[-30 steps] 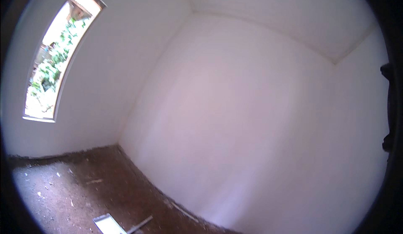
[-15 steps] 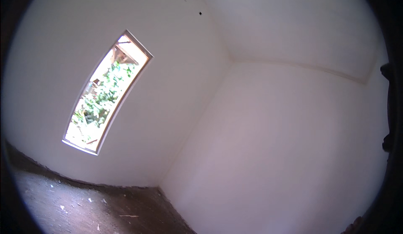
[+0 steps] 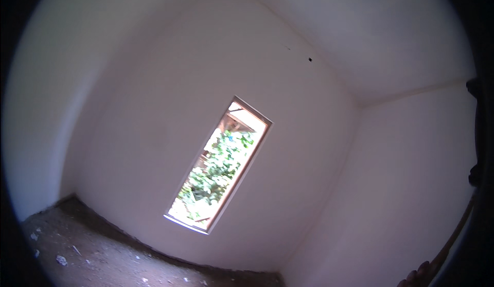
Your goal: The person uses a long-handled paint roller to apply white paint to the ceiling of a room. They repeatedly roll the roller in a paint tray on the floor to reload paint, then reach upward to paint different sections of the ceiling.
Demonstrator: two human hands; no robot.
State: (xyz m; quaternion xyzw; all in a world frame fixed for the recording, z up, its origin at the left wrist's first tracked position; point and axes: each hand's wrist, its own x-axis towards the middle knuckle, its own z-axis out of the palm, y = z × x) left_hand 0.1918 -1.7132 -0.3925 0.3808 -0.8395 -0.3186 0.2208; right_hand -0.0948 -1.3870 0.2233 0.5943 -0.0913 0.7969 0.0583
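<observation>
At the lower right edge, the fingers of my right hand (image 3: 416,275) are curled round a long, thin, brownish pole (image 3: 454,234). The pole slants up along the right rim of the view. Its two ends are out of sight, and most of the hand is cut off by the dark rim. Beyond the hand stands a pale, smooth wall (image 3: 396,199). My left hand does not show.
A tall, narrow window (image 3: 216,168) with a brown frame opens onto green leaves outside. Pale walls meet a pale ceiling (image 3: 370,30). The dirt floor (image 3: 103,251) is strewn with small white scraps. A small dark hole (image 3: 310,59) marks the wall near the ceiling.
My view has swung left, so the window sits further right and lower, and another wall corner shows at left. More of my right hand and the pole has come into sight.
</observation>
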